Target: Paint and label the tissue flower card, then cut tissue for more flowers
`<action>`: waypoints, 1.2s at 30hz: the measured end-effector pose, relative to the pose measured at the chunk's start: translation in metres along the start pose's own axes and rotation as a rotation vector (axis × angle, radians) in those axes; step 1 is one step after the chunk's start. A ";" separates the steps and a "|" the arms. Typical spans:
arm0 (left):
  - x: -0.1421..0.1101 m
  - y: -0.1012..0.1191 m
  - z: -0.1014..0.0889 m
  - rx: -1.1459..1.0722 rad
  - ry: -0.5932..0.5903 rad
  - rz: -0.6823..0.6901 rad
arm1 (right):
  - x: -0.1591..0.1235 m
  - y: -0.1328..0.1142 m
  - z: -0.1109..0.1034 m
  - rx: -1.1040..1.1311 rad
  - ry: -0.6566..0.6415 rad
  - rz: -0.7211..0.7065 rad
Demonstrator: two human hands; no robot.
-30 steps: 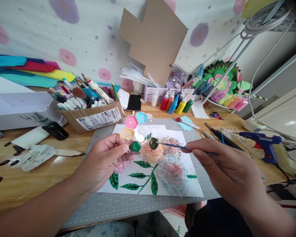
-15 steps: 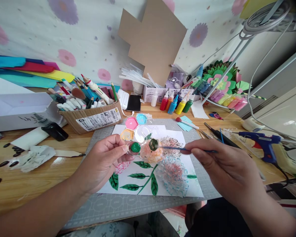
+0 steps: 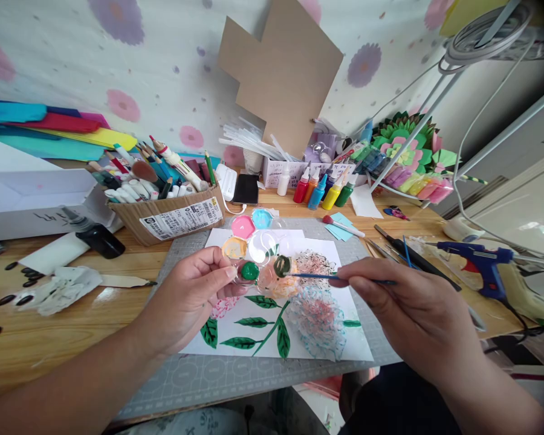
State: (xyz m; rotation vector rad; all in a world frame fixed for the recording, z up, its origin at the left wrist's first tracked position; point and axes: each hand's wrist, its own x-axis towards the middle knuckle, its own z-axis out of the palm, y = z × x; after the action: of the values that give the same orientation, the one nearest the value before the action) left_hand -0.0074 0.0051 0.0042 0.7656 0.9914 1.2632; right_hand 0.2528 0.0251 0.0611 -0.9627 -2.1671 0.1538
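Observation:
My left hand pinches the near edge of a clear paint palette with pink, blue, orange, white and green wells, holding it above a white sheet. The sheet shows painted green leaves, a stem and dotted pink and blue blossoms. My right hand grips a thin blue paintbrush whose tip sits in the dark green well of the palette.
A grey cutting mat lies under the sheet. Behind stand a cardboard box of pens and brushes, several paint bottles, a phone and paper flowers. A blue glue gun rests at right, dark seeds at left.
The brush tip stays in the dark green well while my right hand shifts slightly, stirring the paint. The palette and my left hand hold still.

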 end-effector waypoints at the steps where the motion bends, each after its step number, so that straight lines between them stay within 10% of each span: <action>1: 0.000 0.000 0.000 0.001 0.003 -0.002 | 0.000 0.000 0.000 0.011 -0.005 0.002; 36: -0.002 0.006 0.004 0.013 0.018 -0.019 | 0.002 -0.001 0.004 0.003 0.018 0.008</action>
State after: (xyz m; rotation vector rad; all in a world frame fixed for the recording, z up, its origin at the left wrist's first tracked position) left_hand -0.0060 0.0039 0.0112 0.7544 1.0202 1.2499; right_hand 0.2484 0.0269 0.0596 -0.9675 -2.1459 0.1520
